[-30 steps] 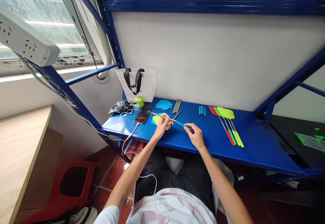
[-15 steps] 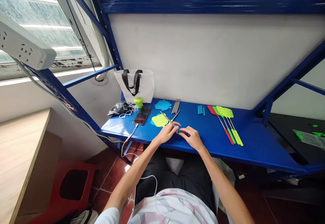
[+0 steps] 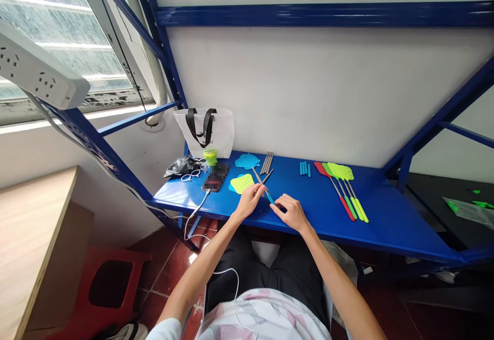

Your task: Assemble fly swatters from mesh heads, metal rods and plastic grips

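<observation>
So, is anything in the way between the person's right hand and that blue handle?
Nothing visible: the right hand has its fingertips at the near end of the blue handle. The left hand holds the metal rod at the handle's other end, not between them.

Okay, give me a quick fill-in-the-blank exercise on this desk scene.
The handle at the right hand's fingertips is coloured ____.
The assembled swatters number ____.
The leftmost swatter is mostly coloured ____ at its head.
The white bag has straps coloured ____.

Missing words: blue; four; red; black.
</observation>
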### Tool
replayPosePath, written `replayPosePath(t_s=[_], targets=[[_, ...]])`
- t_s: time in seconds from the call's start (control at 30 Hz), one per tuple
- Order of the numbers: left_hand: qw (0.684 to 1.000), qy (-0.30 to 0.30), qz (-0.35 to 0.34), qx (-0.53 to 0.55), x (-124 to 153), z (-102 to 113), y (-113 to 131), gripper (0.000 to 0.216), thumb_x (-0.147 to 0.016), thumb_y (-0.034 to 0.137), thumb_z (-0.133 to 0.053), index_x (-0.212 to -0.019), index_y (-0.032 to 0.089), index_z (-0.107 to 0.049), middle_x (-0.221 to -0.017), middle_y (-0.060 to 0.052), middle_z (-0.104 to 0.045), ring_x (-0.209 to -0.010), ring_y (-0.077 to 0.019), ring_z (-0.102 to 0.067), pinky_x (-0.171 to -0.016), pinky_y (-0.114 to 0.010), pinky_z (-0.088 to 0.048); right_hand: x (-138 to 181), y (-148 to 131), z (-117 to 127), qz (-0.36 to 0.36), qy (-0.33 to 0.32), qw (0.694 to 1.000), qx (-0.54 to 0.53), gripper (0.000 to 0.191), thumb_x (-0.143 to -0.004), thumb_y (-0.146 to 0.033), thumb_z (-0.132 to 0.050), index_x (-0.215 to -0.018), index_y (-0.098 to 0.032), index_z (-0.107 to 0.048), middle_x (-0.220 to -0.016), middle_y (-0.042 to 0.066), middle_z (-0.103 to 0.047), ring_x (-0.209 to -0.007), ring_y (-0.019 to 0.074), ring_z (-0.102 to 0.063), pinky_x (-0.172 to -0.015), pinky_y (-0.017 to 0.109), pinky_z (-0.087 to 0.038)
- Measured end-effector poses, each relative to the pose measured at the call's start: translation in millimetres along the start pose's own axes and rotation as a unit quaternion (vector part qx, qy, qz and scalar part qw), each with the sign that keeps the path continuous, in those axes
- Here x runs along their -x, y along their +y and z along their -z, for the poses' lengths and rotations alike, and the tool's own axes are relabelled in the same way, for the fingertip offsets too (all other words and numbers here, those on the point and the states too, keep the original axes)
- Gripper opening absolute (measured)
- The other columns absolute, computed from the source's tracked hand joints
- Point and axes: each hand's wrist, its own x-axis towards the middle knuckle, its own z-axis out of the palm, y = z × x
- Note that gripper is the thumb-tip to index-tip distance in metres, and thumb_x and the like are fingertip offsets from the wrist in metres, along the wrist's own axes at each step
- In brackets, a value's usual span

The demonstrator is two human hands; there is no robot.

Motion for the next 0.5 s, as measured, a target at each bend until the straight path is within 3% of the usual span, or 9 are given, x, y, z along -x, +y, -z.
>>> replayPosePath(t_s=[0.1, 0.27, 0.4, 0.5], targets=[[0.991, 0.014, -0.030, -0.127, 1.4, -3.3, -0.2, 0.044, -0.120, 0.049, -0.044, -0.105, 0.024, -0.076, -0.098, -0.007, -0.077, -0.096, -0.0250, -0.068, -0.090, -0.039, -0.051, -0.5, 1.4, -0.3, -0.042, 0.032, 0.998, 0.025, 0.041, -0.113, -0.042, -0.057, -0.075, -0.026, -0.061, -0.072, 0.002, -0.066, -0.075, 0.0205, -0.061, -0.073, 0.033, -0.044], [0.936, 0.057, -0.011, -0.347, 4.2, -11.0, -2.2, 0.017, -0.114, 0.032, -0.058, -0.117, 0.025, -0.074, -0.127, -0.012, -0.076, -0.121, -0.0342, -0.066, -0.103, -0.051, -0.045, -1.4, 12.6, -5.2, -0.188, 0.061, 0.976, 0.091, 0.044, -0.105, -0.041, -0.060, -0.064, -0.026, -0.053, -0.066, 0.001, -0.062, -0.071, 0.0193, -0.060, -0.067, 0.032, -0.036], [0.909, 0.033, 0.015, -0.416, 5.7, -14.7, -0.6, 0.017, -0.113, 0.031, -0.060, -0.117, 0.024, -0.074, -0.119, -0.013, -0.078, -0.116, -0.0365, -0.066, -0.103, -0.055, -0.041, -2.4, 17.0, -9.2, -0.257, 0.021, 0.958, 0.127, 0.044, -0.102, -0.042, -0.061, -0.062, -0.025, -0.055, -0.068, 0.003, -0.067, -0.072, 0.0200, -0.063, -0.065, 0.032, -0.031], [0.911, 0.012, 0.016, -0.412, 6.3, -15.2, 2.6, 0.020, -0.115, 0.030, -0.056, -0.120, 0.024, -0.074, -0.112, -0.012, -0.079, -0.111, -0.0343, -0.067, -0.101, -0.053, -0.040, -3.0, 16.5, -10.0, -0.259, -0.001, 0.955, 0.144, 0.045, -0.105, -0.045, -0.059, -0.065, -0.024, -0.059, -0.072, 0.004, -0.071, -0.073, 0.0201, -0.064, -0.065, 0.032, -0.029]])
